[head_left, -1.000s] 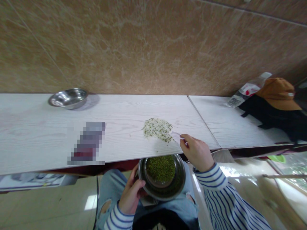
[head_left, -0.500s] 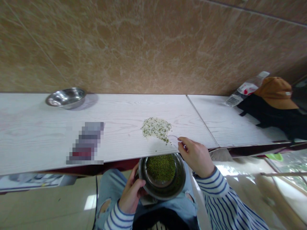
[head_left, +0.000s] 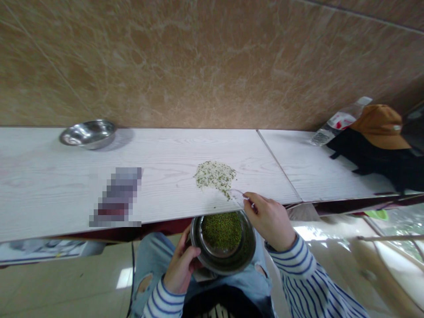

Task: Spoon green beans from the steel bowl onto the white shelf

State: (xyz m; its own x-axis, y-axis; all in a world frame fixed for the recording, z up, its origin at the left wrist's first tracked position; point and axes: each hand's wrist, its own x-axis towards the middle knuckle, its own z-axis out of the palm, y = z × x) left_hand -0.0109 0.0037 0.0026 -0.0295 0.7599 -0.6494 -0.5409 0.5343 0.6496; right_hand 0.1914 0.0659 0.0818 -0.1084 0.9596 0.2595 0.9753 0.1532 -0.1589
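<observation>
My left hand point(head_left: 182, 261) grips the left rim of a steel bowl point(head_left: 228, 267), which is held just below the counter's front edge, over my lap. Green mung beans point(head_left: 222, 232) fill much of its bottom. In my right hand point(head_left: 268, 218) is a clear plastic spoon point(head_left: 236, 194), its head low at the counter by the near right side of a spread pile point(head_left: 214, 176). That pile mixes white grains, apparently rice, with green beans. Whether the spoon carries anything is too faint to tell.
An empty-looking steel bowl point(head_left: 88, 135) stands at the back left of the white counter point(head_left: 162, 154). Nearer lies a blurred-out flat object point(head_left: 117, 196). On the right are a plastic bottle point(head_left: 338, 124), an orange-brown cap point(head_left: 380, 126) and a black bag point(head_left: 374, 159). A tiled wall point(head_left: 198, 66) rises behind.
My right hand and the spoon have shifted very slightly toward the counter's front edge. The left hand keeps its hold on the bowl, and the pile looks the same.
</observation>
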